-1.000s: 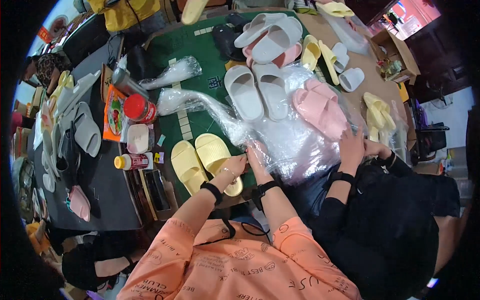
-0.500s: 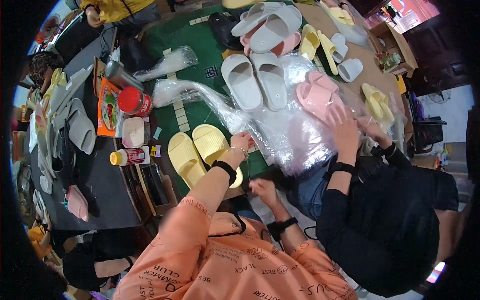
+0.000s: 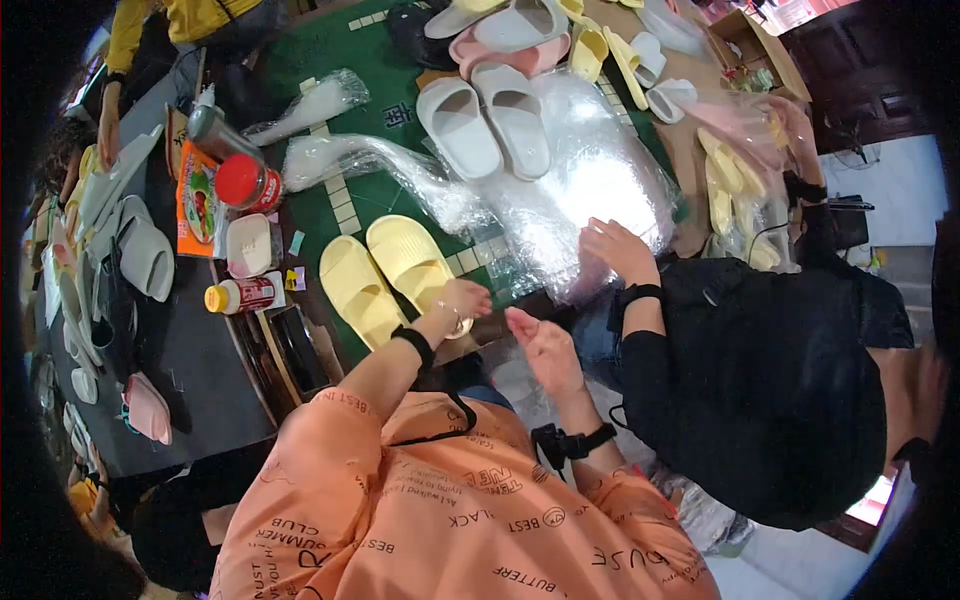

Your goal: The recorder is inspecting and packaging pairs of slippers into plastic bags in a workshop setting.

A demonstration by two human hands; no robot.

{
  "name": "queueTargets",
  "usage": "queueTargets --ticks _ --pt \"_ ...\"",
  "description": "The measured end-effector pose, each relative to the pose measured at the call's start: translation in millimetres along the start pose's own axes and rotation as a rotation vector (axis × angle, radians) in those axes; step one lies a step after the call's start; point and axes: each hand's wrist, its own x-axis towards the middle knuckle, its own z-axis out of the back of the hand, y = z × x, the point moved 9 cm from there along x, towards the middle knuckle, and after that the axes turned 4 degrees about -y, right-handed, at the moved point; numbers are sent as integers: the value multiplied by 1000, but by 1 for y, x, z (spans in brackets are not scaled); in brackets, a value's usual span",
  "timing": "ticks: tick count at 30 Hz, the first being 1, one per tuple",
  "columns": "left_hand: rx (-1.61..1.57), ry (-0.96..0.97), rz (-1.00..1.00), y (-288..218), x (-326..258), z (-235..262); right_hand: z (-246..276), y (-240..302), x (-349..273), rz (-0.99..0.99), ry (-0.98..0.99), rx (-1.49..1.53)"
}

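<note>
Yellow slippers (image 3: pixel 385 275) lie as a pair on the green worktop (image 3: pixel 375 195), soles down, toes pointing away from me. Left hand (image 3: pixel 462 298) rests its fingers on the heel edge of the right-side slipper, curled, not yet closed round it. Right hand (image 3: pixel 540 345) hangs off the worktop edge, loosely half-curled, holding nothing as far as I can see.

To do this bit well imo: keep the pair side by side, slide both by the heels together, and have the right hand meet them rather than drag one alone.

Clear plastic bags (image 3: pixel 590 190) lie crumpled just right of the slippers; a co-worker's hand (image 3: pixel 615 250) presses on them. White slippers (image 3: pixel 485 125) sit on the plastic further up.

Packages, left side: a red-capped jar (image 3: pixel 245 183) beside a flat orange packet (image 3: pixel 198 200) w/ a picture of food, a small white tub (image 3: pixel 248 245) below it, and a yellow-capped bottle (image 3: pixel 240 295) lying on its side w/ a red-and-white label. A long clear bag (image 3: pixel 310 103) lies near the top.
</note>
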Motion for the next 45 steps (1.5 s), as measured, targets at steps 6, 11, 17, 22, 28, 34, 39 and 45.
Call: queueTargets --ticks 6,11,17,22,28,34,39,45 --pt "471 -225 -36 -28 -86 -9 -106 31 25 -340 484 960" --pt "665 -337 -136 -36 -116 40 -145 -12 15 -693 559 846" --pt "867 -417 -254 -24 -131 82 -178 -23 10 -715 620 664" --pt "1060 -752 -926 -123 -209 60 -166 -84 4 -957 583 153" --pt "1073 -1111 -782 -179 -182 165 -180 -166 17 -786 564 -238" --pt "1329 -685 -167 -160 -113 173 -217 -195 56 -148 434 -361" --pt "1235 -597 -109 -147 -99 210 -251 -225 49 -237 609 -389" --pt "926 -561 -80 -148 -95 202 -243 -203 52 -333 584 -272"
